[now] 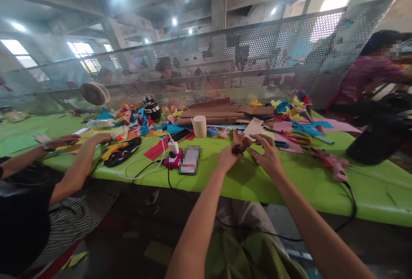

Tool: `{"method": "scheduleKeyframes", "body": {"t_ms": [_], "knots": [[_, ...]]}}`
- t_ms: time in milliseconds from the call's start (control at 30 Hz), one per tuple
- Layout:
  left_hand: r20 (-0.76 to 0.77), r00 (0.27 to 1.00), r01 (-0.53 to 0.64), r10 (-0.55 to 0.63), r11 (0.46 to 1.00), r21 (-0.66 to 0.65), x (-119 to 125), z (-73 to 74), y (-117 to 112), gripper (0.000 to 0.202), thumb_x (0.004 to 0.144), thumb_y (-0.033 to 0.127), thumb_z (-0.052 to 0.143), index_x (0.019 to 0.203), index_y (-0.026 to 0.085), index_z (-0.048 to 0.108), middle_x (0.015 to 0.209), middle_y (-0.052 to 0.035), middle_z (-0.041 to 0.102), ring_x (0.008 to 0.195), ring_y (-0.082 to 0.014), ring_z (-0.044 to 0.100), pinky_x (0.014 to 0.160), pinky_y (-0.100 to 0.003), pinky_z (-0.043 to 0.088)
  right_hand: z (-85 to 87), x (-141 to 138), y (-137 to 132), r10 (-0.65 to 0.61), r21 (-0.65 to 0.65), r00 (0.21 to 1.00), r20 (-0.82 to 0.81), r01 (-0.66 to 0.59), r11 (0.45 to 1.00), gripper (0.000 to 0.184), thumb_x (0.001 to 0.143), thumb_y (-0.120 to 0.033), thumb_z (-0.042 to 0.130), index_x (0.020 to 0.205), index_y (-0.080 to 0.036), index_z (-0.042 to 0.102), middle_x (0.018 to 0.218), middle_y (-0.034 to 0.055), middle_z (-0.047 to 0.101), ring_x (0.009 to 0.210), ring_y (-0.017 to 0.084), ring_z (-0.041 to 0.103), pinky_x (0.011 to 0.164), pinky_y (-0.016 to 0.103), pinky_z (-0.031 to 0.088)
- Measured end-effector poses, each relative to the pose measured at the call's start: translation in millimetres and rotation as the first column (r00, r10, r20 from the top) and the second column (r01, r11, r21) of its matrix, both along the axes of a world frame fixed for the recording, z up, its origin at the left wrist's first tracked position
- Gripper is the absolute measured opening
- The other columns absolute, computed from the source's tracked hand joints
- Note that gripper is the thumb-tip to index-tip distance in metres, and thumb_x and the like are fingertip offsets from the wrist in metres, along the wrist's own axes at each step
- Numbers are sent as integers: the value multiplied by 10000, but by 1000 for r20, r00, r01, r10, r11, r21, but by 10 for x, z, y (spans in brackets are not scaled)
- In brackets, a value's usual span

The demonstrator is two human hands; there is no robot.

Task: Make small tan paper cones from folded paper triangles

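My left hand and my right hand meet above the green table, both pinching a small brown paper piece between them. The left fingers are curled round its lower end. My right hand touches it with thumb and forefinger while its other fingers spread out. Just beyond the hands lie a tan card sheet and scraps of coloured paper.
A pink glue gun with a black cord lies to the right. A pink power strip, phone, tape roll and brown card stack sit ahead. A co-worker's arms reach in at left. Another person sits right, by a mesh screen.
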State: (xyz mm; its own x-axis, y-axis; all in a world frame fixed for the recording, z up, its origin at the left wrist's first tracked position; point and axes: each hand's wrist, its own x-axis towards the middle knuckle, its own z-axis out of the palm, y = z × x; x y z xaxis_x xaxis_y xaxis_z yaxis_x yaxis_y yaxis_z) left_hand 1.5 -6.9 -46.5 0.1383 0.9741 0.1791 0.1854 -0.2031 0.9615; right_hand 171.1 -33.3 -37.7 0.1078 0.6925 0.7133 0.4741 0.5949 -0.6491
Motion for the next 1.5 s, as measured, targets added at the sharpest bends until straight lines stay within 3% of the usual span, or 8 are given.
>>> {"method": "scheduleKeyframes", "body": {"t_ms": [67, 167, 333, 567, 1000, 1267, 1500], "knots": [[-21, 999, 30, -30, 999, 16, -4, 10, -22, 364, 647, 65, 798, 972, 226, 775, 975, -54, 791, 997, -286, 713, 982, -443, 518, -14, 6, 29, -16, 13, 1000, 0, 16, 1000, 196, 799, -447, 722, 915, -294, 760, 1168, 94, 605, 1134, 311, 579, 1000, 513, 465], [15, 997, 76, -76, 997, 11, -14, 9, -24, 345, 682, 101, 799, 1002, 227, 777, 1007, -57, 787, 1002, -275, 712, 959, -405, 526, -52, 36, 77, -51, -2, 998, -28, 51, 999, 206, 804, -462, 715, 753, -263, 735, 1132, 102, 616, 1126, 322, 572, 1017, 548, 436], [122, 981, 158, -154, 987, -26, -30, -23, 24, 257, 788, 269, 778, 1012, 143, 762, 930, -100, 784, 812, -206, 726, 795, -336, 569, -111, 90, 125, -78, -36, 994, -81, 75, 997, 255, 825, -491, 686, 781, -243, 727, 1100, 98, 632, 1082, 294, 592, 977, 513, 461], [205, 963, 181, -175, 984, -8, -31, -32, 36, 362, 747, 371, 821, 998, 117, 762, 918, -104, 779, 772, -165, 704, 745, -279, 547, -137, 104, 154, -60, -67, 996, -67, 56, 996, 277, 748, -515, 751, 687, -247, 714, 1073, 88, 665, 1070, 309, 586, 968, 515, 454], [228, 954, 199, -194, 980, 0, -22, -17, 30, 339, 750, 363, 817, 985, 125, 761, 862, -81, 773, 754, -152, 699, 725, -268, 537, -138, 121, 145, -48, -93, 997, -54, 42, 995, 250, 747, -499, 750, 693, -255, 747, 1140, 106, 652, 1122, 338, 548, 1005, 554, 418], [195, 967, 161, -163, 987, 24, -16, 14, 3, 311, 753, 346, 809, 975, 132, 773, 862, -74, 773, 738, -147, 676, 703, -256, 532, -177, 110, 157, -2, -123, 999, -50, -4, 992, 227, 694, -464, 804, 803, -265, 791, 1275, 109, 638, 1163, 342, 555, 1034, 567, 417], [177, 969, 172, -173, 985, 23, 6, 13, -5, 314, 754, 342, 813, 984, 133, 774, 866, -70, 773, 738, -147, 679, 733, -267, 532, -172, 103, 153, 7, -129, 998, -67, -15, 992, 205, 708, -461, 791, 758, -263, 778, 1215, 104, 664, 1132, 334, 585, 1026, 555, 433]]}}
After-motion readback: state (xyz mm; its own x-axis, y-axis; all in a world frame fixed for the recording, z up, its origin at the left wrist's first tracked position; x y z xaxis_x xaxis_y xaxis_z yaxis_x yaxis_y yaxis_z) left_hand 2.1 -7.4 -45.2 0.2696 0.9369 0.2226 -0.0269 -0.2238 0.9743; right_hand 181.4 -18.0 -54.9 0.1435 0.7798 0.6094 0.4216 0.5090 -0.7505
